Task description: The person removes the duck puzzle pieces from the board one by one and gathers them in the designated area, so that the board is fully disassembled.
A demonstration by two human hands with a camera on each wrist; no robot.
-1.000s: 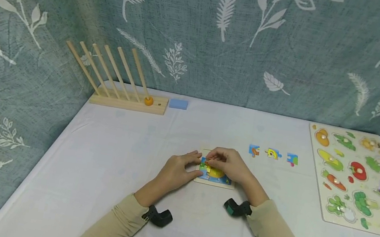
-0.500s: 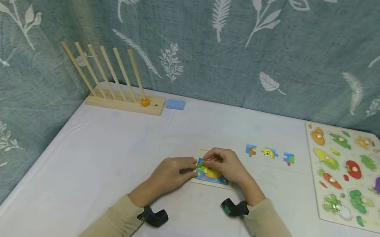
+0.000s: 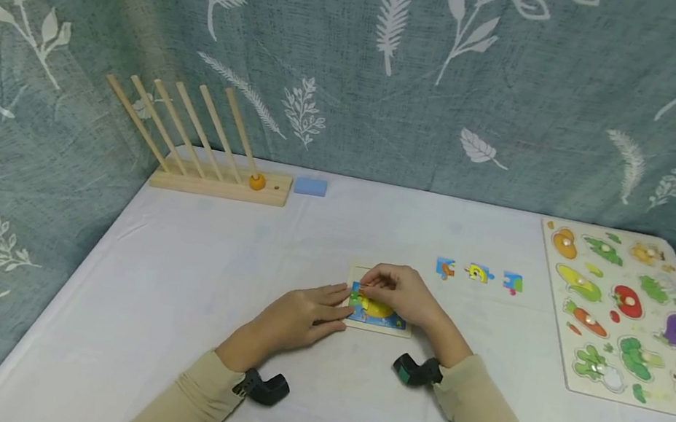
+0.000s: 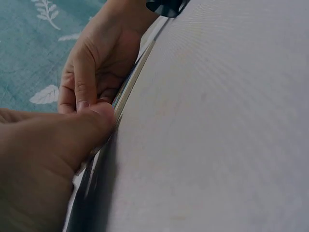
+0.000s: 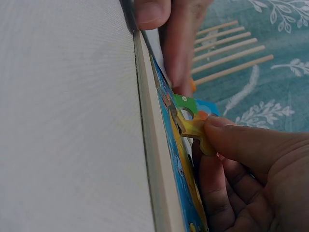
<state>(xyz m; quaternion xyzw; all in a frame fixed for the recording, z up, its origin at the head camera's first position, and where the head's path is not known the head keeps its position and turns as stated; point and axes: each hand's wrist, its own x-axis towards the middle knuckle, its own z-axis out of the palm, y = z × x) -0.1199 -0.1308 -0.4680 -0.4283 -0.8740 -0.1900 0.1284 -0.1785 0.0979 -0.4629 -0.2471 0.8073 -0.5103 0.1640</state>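
Note:
A small jigsaw board (image 3: 375, 329) with a pale wooden frame and a blue and yellow picture lies flat between both hands. My right hand (image 3: 407, 297) is over it, pinching a puzzle piece (image 5: 194, 129) between thumb and fingers. In the right wrist view that piece is yellow, green and blue, tilted up from the picture. At the board's left edge my left hand (image 3: 296, 316) touches the frame with outstretched fingers. Three loose puzzle pieces lie in a row behind and to the right: one with brown (image 3: 445, 268), a yellow one (image 3: 479, 272), a blue-green one (image 3: 513, 282).
Back left stands a wooden peg rack (image 3: 219, 186) with upright rods and an orange bead (image 3: 257, 182). Beside it lies a blue block (image 3: 311, 187). A vegetable knob-puzzle board (image 3: 599, 385) occupies the right. A leaf-patterned curtain (image 3: 416, 135) hangs behind the white-covered table.
My left hand has drawn slightly left and its fingers have straightened along the board's edge. The right hand keeps pinching the piece over the board. The head view has shifted slightly.

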